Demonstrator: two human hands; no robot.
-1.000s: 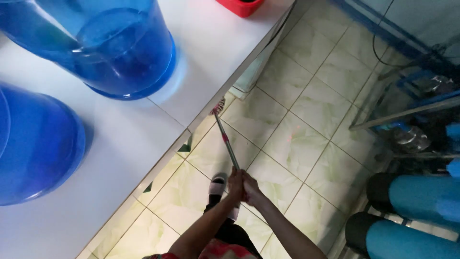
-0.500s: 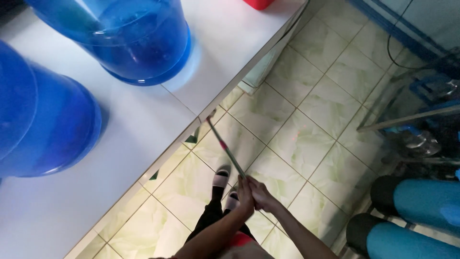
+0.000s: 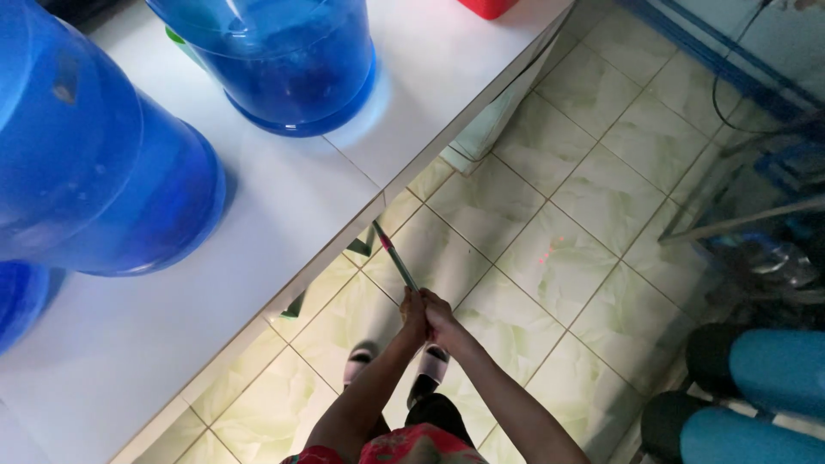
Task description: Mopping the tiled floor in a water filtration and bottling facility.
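Both of my hands meet low in the head view, gripping a thin stick-like handle (image 3: 394, 254) with a reddish and green shaft. My left hand (image 3: 414, 312) and my right hand (image 3: 442, 316) close around its lower end, side by side. The handle slants up and left, and its far end goes out of sight under the edge of the white counter (image 3: 284, 215). What is on that end is hidden. My feet in white slippers (image 3: 359, 363) stand on the tiled floor below my hands.
Two large blue water jugs (image 3: 275, 60) (image 3: 86, 172) stand on the white counter, with a red thing (image 3: 488, 7) at its far edge. Pale green floor tiles (image 3: 559, 258) spread to the right. Blue cylinders (image 3: 765, 369) and a metal frame (image 3: 739, 219) sit at the right.
The view has shifted so the jugs and counter sit further right and lower. My hands stay together on the handle, whose upper end now lies closer under the counter's edge.
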